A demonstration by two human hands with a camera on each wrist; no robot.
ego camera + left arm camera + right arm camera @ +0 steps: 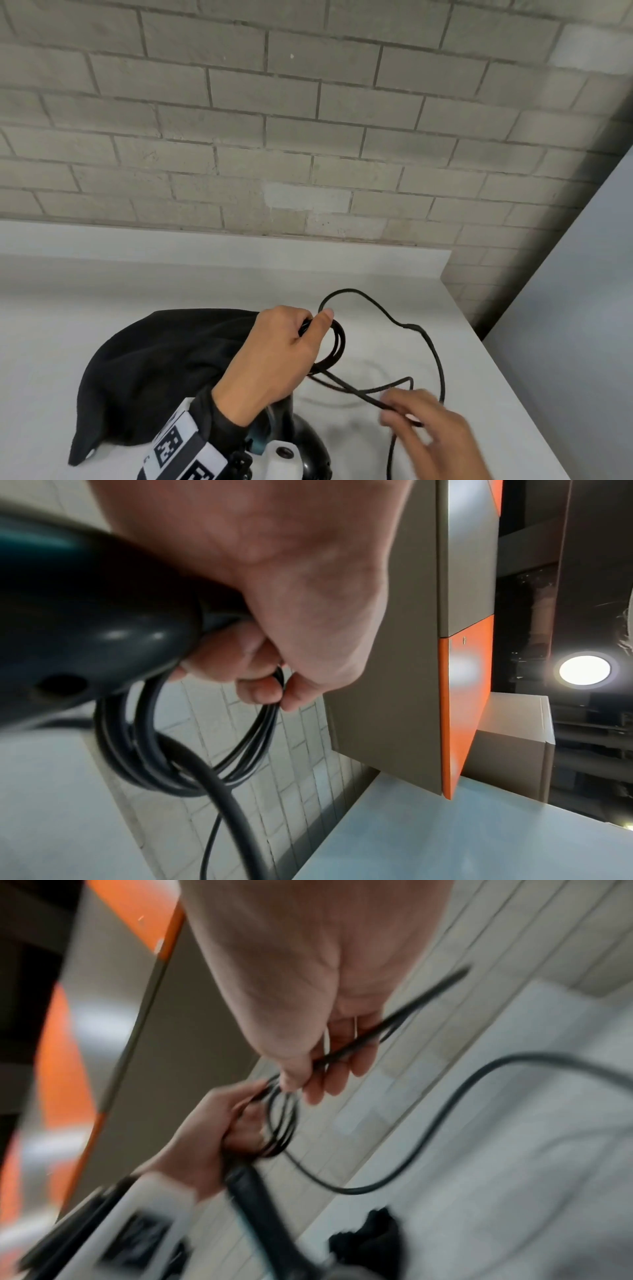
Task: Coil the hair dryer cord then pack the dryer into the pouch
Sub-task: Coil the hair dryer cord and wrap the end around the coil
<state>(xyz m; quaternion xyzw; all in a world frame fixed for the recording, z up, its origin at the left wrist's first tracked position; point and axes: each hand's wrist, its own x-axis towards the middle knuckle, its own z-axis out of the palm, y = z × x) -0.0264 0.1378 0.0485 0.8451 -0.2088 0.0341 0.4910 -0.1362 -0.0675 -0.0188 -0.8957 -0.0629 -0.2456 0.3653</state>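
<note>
My left hand (284, 346) grips the black hair dryer (308, 445) by its handle and pinches several small loops of the black cord (337, 342) between thumb and fingers; the loops (205, 750) hang below the dryer body (85, 615). My right hand (421, 431), blurred, holds a doubled stretch of the cord (359, 1042) a little right of the left hand (219, 1123). The loose part of the cord (435, 349) curves over the table. A black fabric pouch (154, 370) lies flat to the left, behind my left forearm.
The white table (102, 291) ends at a brick wall (274, 120) behind and at an edge on the right (496, 359). A grey and orange cabinet (462, 669) shows in the wrist views.
</note>
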